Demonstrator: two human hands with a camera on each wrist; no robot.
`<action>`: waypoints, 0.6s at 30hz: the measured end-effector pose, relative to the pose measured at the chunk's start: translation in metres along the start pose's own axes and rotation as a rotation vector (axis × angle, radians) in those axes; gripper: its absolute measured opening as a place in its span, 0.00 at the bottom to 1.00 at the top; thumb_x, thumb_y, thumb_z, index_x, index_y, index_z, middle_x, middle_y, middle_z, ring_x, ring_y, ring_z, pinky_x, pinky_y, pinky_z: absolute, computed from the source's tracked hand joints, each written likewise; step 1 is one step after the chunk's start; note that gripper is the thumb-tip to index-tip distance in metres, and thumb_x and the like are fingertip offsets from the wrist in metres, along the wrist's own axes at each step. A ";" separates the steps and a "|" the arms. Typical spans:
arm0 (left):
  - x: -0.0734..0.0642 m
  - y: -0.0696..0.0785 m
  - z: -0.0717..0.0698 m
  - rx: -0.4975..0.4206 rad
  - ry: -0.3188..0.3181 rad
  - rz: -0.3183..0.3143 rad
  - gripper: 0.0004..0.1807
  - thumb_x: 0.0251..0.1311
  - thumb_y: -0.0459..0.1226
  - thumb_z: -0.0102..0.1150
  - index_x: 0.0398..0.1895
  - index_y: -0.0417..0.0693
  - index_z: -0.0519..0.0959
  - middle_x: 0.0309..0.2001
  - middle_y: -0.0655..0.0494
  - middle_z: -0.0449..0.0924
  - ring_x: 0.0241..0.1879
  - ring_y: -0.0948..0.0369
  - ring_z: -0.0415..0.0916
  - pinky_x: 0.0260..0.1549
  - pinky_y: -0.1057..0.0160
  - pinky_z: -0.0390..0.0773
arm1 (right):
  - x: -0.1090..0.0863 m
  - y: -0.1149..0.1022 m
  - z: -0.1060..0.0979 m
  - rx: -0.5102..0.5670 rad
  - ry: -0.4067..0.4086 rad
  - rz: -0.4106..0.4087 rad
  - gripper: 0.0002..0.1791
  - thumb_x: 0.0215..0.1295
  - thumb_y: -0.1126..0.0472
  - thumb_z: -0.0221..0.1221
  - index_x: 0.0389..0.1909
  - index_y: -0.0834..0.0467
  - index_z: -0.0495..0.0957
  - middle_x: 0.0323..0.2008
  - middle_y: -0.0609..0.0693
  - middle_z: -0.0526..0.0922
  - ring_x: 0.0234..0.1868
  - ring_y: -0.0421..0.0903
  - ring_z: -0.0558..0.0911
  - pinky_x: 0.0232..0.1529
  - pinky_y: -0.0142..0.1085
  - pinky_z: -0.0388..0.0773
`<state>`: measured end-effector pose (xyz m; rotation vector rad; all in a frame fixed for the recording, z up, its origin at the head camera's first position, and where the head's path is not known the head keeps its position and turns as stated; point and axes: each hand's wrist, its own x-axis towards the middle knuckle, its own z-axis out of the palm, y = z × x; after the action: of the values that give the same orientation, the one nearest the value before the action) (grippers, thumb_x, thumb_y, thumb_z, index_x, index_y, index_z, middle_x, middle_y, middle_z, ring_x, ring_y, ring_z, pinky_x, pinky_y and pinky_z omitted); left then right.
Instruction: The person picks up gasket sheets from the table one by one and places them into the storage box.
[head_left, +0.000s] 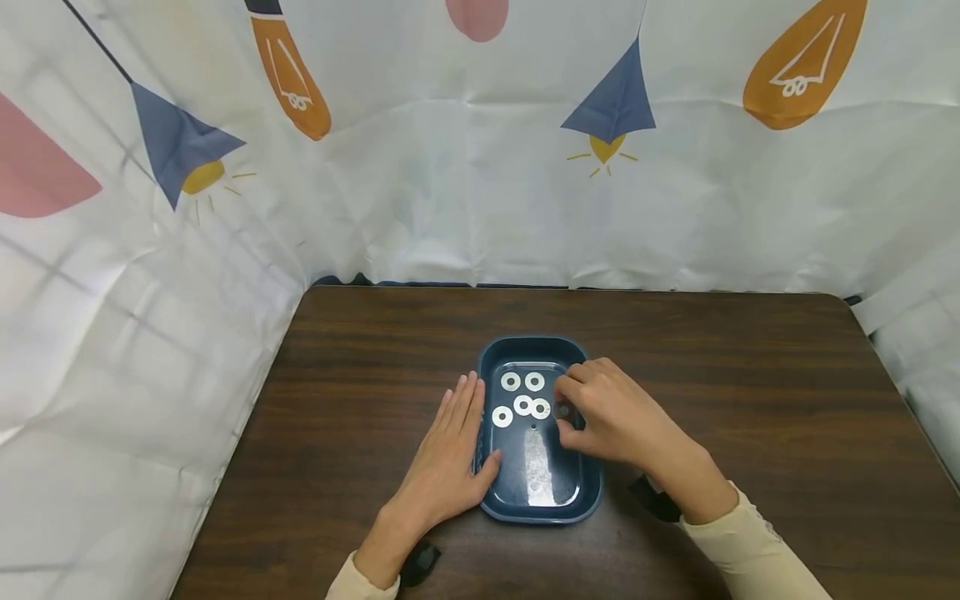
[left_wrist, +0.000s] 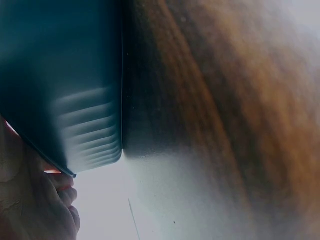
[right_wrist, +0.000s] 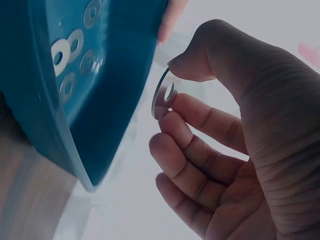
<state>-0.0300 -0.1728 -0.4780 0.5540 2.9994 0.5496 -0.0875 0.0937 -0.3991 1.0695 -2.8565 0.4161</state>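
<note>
A blue rectangular tray (head_left: pixel 538 515) with rounded corners lies on the table, several flat metal washers (head_left: pixel 502 417) grouped in its upper half. Two of those washers overlap. Between thumb and fingers, my right hand (head_left: pixel 611 408) pinches another washer (right_wrist: pixel 160 99) at its edge, above the tray's right side. My left hand (head_left: pixel 447 458) lies along the left rim, fingers straight and together, thumb reaching over the edge. The left wrist view shows the ridged outer wall (left_wrist: pixel 90 125) of the tray close up, with the fingertips at its rim.
The dark wooden table (head_left: pixel 360 375) extends on both sides of the tray. A white curtain (head_left: pixel 420 200) printed with lamps and bulbs hangs behind the table and along its sides. Each wrist carries a black device (head_left: pixel 420 563).
</note>
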 end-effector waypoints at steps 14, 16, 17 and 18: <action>0.000 0.000 -0.002 -0.012 -0.018 -0.001 0.55 0.69 0.55 0.60 0.88 0.47 0.40 0.89 0.48 0.39 0.88 0.48 0.40 0.85 0.42 0.53 | 0.014 -0.014 0.012 0.033 -0.019 -0.064 0.11 0.56 0.53 0.75 0.37 0.52 0.87 0.29 0.43 0.84 0.32 0.39 0.77 0.56 0.45 0.86; 0.000 0.000 -0.002 -0.012 -0.016 0.000 0.55 0.69 0.54 0.60 0.88 0.47 0.41 0.89 0.48 0.40 0.88 0.49 0.41 0.85 0.43 0.53 | 0.015 -0.016 0.013 0.042 -0.028 -0.065 0.11 0.57 0.53 0.74 0.38 0.51 0.88 0.30 0.44 0.85 0.33 0.39 0.78 0.56 0.45 0.86; 0.000 0.000 -0.002 -0.012 -0.015 -0.001 0.55 0.69 0.54 0.60 0.88 0.47 0.41 0.89 0.48 0.40 0.88 0.49 0.41 0.85 0.43 0.53 | 0.015 -0.016 0.013 0.046 -0.032 -0.066 0.11 0.57 0.53 0.74 0.39 0.51 0.88 0.31 0.44 0.85 0.33 0.40 0.79 0.57 0.45 0.86; 0.000 0.000 -0.002 -0.011 -0.017 -0.002 0.55 0.69 0.55 0.60 0.88 0.47 0.41 0.89 0.48 0.39 0.88 0.49 0.41 0.85 0.43 0.53 | 0.016 -0.017 0.014 0.049 -0.036 -0.066 0.11 0.57 0.53 0.74 0.39 0.51 0.88 0.31 0.44 0.86 0.34 0.40 0.80 0.58 0.45 0.86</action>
<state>-0.0298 -0.1735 -0.4764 0.5522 2.9790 0.5574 -0.0879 0.0679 -0.4060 1.1878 -2.8465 0.4698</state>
